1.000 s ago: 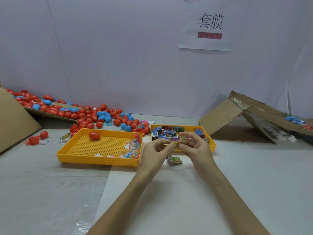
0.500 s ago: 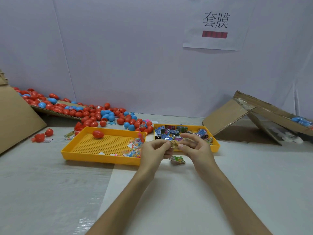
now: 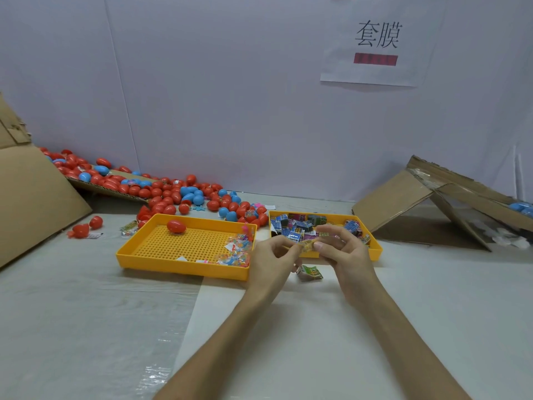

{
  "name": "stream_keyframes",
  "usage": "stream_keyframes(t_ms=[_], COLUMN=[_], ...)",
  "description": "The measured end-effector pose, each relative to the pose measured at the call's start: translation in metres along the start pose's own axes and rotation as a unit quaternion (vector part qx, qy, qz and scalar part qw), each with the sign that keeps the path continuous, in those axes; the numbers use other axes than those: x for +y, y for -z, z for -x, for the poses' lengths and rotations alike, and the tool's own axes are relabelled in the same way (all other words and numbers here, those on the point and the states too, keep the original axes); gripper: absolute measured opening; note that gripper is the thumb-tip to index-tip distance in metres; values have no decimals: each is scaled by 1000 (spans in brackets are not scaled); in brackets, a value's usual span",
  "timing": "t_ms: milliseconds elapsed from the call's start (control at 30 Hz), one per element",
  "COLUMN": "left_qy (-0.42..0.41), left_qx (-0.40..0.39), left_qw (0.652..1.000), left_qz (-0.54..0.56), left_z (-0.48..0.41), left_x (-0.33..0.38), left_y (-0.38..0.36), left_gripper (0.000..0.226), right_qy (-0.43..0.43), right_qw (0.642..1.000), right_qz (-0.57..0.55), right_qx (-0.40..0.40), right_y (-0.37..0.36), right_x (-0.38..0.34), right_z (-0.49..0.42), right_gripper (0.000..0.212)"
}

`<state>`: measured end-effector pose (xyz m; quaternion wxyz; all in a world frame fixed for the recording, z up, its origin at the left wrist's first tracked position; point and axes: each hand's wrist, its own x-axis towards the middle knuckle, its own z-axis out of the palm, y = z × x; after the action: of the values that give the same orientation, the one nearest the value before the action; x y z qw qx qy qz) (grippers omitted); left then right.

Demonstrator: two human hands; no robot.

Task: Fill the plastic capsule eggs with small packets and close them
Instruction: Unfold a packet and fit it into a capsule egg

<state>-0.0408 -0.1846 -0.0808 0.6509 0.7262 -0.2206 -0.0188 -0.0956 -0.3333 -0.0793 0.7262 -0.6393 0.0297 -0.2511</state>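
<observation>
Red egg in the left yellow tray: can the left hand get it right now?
Probably yes, but not at once. The left hand and right hand both pinch a packet, so it must let go first. Nothing stands between it and the egg, and the tray is open on top.

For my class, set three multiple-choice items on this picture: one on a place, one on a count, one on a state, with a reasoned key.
1. Where does the green packet lie? A in a tray; B among the eggs; C on the table, by the hands.
2. How many eggs lie in the left yellow tray? A none; B one; C five.
3. What are the left hand and right hand doing? A pinching one small packet together; B resting flat; C closing an egg.
Key: 1 C, it lies outside both trays. 2 B, only one red egg sits inside. 3 A, both hands close on it.
</observation>
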Motion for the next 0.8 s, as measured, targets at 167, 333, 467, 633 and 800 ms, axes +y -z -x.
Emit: stream_keyframes(t_ms=[167, 333, 467, 633, 800], left_qy=[-4, -10, -15, -19, -54], left_qx=[-2, -22, -26, -22, -21], left_qw=[1000, 999, 999, 998, 995], left_qz=[-29, -37, -30, -51, -84], left_z=[0, 1, 1, 1, 3], left_x=[-1, -1, -1, -3, -4], left_y=[-3, -3, -4, -4, -6], left_gripper=[19, 18, 17, 19, 27], right_qy=[26, 39, 30, 14, -5], right_qw=[1000, 999, 999, 999, 999], right_qz=[16, 2, -9, -20, -33], right_qx=[-1, 14, 5, -42, -40], right_y=[-3, -3, -2, -1, 1], right_x=[-3, -4, -3, -5, -8], right_z=[4, 4, 3, 4, 4], right_gripper=[28, 23, 28, 33, 29])
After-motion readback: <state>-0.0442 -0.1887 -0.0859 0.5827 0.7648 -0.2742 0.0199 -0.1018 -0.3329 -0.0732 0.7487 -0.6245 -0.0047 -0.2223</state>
